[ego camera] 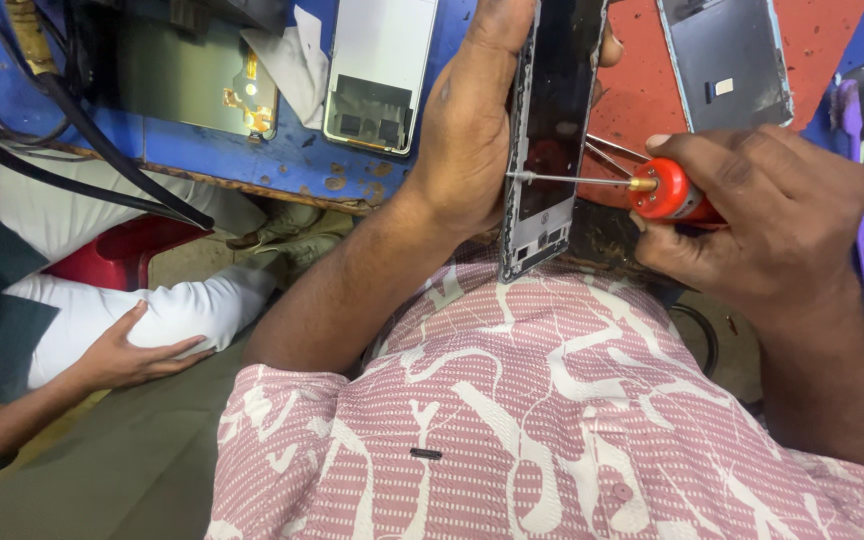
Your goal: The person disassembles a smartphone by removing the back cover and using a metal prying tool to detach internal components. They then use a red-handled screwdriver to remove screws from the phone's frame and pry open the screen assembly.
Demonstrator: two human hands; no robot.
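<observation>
While the left hand (467, 130) grips an opened phone (550, 130) on edge above the lap, right hand (767, 215) is clenched on a red-handled screwdriver (652, 188), tip touching the phone's frame. Beyond them, a blue bench (252, 155) carries two more phone shells (380, 70) (727, 60). Another person's hand (137, 350) rests on a white-trousered knee at left.

Left hand (467, 130) grips an opened phone (550, 130) — right hand (762, 215) presses a red screwdriver (652, 188) against it.
</observation>
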